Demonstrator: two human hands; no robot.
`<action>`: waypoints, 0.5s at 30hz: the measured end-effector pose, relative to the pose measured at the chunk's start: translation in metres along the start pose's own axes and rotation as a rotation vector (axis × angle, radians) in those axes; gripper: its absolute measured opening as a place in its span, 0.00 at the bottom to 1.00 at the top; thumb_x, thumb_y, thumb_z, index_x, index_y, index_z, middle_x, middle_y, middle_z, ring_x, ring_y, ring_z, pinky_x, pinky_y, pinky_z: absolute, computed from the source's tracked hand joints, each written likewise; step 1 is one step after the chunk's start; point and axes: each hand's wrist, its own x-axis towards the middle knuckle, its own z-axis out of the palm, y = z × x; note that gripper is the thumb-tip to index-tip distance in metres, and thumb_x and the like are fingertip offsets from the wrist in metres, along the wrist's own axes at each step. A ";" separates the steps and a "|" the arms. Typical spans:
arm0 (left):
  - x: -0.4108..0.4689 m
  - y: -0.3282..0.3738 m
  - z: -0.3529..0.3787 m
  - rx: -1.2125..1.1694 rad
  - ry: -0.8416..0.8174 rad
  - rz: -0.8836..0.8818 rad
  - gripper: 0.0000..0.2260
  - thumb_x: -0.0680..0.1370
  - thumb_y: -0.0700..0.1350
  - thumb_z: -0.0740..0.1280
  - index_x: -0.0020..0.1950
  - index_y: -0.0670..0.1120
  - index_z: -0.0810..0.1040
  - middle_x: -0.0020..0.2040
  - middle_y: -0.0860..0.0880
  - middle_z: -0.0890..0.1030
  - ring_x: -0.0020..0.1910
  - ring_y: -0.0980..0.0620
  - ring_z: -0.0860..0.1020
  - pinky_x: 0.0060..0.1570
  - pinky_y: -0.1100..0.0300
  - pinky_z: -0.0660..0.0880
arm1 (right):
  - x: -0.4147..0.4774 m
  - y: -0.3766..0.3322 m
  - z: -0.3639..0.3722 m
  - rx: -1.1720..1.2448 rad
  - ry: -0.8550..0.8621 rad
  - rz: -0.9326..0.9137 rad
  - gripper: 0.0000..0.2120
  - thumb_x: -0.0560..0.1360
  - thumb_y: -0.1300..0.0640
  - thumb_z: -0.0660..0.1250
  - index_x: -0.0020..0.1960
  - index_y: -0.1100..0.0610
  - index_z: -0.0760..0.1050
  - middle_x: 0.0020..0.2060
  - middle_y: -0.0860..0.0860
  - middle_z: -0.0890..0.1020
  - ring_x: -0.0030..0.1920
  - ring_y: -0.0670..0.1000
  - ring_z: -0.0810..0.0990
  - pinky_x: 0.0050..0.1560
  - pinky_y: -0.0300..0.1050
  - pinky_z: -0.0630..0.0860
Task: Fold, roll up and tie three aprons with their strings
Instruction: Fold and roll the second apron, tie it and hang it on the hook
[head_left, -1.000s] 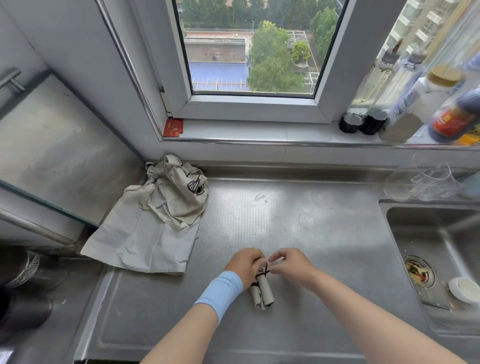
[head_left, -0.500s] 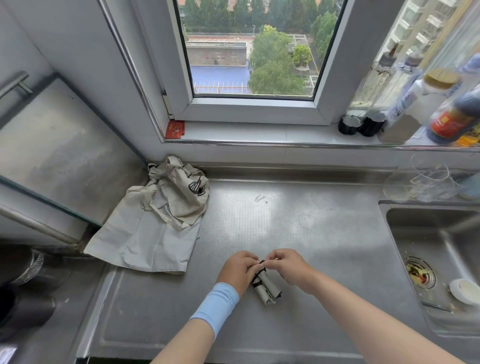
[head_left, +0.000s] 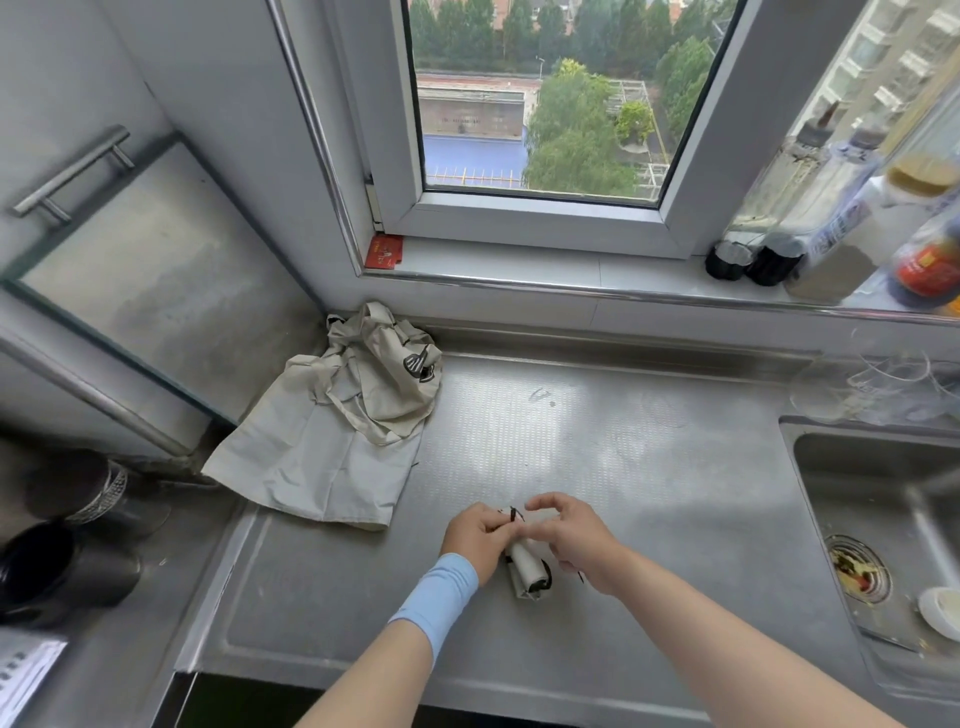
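The heap of loose aprons (head_left: 332, 436) lies unfolded at centre-left of the frame, on the steel counter (head_left: 649, 467), well apart from the hands. So this reads as roll 1 of 3, with the knot being made.

At lower centre the left hand (head_left: 475, 535) pinches the black string (head_left: 511, 514) between curled fingertips at the upper end of the rolled apron (head_left: 527, 569), which rests on the counter between both hands. The right hand (head_left: 571, 535) has its fingers curled over the same end. A black tail shows under its palm, so it appears to hold the other run of string, though the exact pinch is hidden.

Next, the knot needs drawing tight by pulling the 2 ends apart without letting the roll loosen. Then the roll can be set aside and an apron taken from the heap.

At lower left stand 2 dark cups (head_left: 62, 571); their contents cannot be seen. At right of centre a clear glass jug (head_left: 883, 384) looks to hold nothing. At upper right, bottles (head_left: 831, 223) on the windowsill hold dark and pale liquids. At the right edge, the sink (head_left: 810, 483) holds a strainer (head_left: 857, 569) with food scraps and a small white dish (head_left: 940, 610).
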 end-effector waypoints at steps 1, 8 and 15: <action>0.000 0.000 -0.001 -0.070 -0.004 -0.032 0.10 0.71 0.53 0.74 0.31 0.52 0.82 0.38 0.52 0.78 0.37 0.54 0.77 0.46 0.59 0.77 | -0.001 0.001 -0.001 -0.039 0.014 0.007 0.13 0.73 0.60 0.74 0.56 0.57 0.77 0.24 0.46 0.71 0.20 0.43 0.66 0.22 0.36 0.60; -0.009 -0.006 0.010 -0.116 0.147 -0.065 0.12 0.73 0.50 0.72 0.31 0.49 0.81 0.27 0.56 0.75 0.29 0.58 0.71 0.31 0.66 0.67 | -0.002 0.013 0.018 -0.297 0.070 -0.077 0.15 0.64 0.55 0.79 0.47 0.56 0.79 0.40 0.49 0.84 0.40 0.44 0.82 0.44 0.43 0.78; -0.002 -0.001 0.000 0.107 0.093 0.045 0.06 0.75 0.47 0.70 0.42 0.46 0.84 0.38 0.52 0.73 0.40 0.53 0.74 0.41 0.65 0.68 | -0.008 -0.005 0.020 -0.497 0.131 -0.191 0.12 0.71 0.44 0.67 0.53 0.45 0.76 0.39 0.44 0.81 0.40 0.42 0.79 0.38 0.37 0.71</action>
